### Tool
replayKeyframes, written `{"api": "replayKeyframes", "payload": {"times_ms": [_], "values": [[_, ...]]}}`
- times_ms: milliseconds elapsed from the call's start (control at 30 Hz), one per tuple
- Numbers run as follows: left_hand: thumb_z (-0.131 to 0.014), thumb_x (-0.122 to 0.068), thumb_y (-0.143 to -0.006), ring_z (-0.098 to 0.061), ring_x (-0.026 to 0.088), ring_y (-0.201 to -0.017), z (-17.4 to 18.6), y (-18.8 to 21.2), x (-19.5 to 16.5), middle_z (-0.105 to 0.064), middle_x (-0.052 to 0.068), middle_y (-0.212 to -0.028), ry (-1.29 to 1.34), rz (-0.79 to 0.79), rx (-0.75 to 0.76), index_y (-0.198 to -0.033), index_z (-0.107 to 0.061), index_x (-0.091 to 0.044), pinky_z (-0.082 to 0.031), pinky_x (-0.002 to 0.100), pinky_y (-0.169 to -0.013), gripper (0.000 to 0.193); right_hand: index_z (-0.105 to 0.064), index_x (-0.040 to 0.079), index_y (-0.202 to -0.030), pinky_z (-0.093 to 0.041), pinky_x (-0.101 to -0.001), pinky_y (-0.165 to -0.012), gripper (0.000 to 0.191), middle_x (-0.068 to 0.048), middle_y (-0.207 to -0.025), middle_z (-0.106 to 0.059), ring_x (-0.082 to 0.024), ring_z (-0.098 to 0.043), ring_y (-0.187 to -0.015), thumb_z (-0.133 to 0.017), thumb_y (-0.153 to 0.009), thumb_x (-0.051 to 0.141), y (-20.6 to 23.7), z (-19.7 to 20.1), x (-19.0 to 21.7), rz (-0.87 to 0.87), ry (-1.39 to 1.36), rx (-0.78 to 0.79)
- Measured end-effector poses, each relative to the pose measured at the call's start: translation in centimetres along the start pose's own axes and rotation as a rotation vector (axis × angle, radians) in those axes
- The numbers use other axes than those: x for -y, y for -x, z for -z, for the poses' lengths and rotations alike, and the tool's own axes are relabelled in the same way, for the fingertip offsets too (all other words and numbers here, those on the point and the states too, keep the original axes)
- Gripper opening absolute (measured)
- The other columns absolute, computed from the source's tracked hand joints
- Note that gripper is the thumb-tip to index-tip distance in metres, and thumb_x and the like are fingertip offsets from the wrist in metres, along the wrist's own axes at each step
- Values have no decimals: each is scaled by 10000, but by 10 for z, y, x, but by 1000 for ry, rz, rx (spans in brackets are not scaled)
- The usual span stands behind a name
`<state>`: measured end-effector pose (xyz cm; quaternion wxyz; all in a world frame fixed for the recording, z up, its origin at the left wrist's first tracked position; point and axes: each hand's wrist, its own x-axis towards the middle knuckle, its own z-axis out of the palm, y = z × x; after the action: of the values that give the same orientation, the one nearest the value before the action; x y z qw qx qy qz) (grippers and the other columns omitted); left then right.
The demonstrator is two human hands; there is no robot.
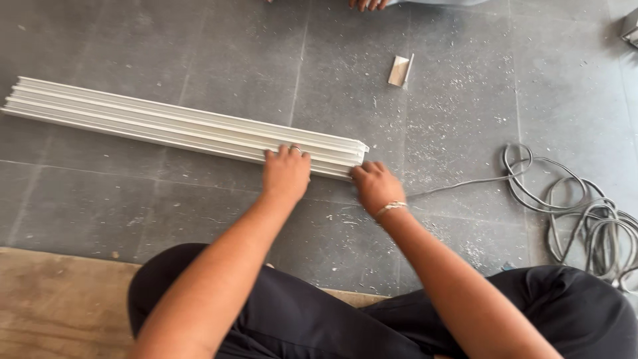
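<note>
A long bundle of white plastic strips [159, 123] lies on the grey tiled floor, running from far left to the middle. My left hand [286, 173] rests on top of the bundle near its right end, fingers curled over the strips. My right hand [373, 185], with a bracelet on the wrist, touches the near corner of the bundle's right end. Whether either hand truly grips a strip is hard to tell. My knees in black trousers fill the bottom of the view.
A short off-cut piece [401, 71] lies on the floor beyond the bundle, amid white shavings. A coiled grey cable [585, 213] lies at right. A wooden board [60, 306] is at bottom left. Another person's toes [367, 4] show at the top edge.
</note>
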<state>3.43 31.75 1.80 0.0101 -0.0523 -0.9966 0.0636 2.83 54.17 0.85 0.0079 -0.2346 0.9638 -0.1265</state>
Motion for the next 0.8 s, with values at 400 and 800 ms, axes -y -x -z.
{"api": "replayKeyframes", "payload": {"times_ms": [400,800], "values": [[-812,-389,-764,-618,275,-1131,25,13,-18,-612,72,-1349,64,6,31,-1102,-715,-127,-575,497,-823,438,-750,179,-1151,-582,-409,-924,311,-105,-1051,-770,-288,-748,-965,-625,-1031,437,37,40,-73,-453,-37,365],[-818,-383,-782,-594,280,-1175,39,20,-28,-573,93,-1394,87,81,102,-1102,-731,-140,-581,429,-843,411,-789,176,-1085,-576,-419,-875,264,-57,-1103,-759,-263,-737,-934,-683,-897,329,41,35,-46,-295,-189,39]]}}
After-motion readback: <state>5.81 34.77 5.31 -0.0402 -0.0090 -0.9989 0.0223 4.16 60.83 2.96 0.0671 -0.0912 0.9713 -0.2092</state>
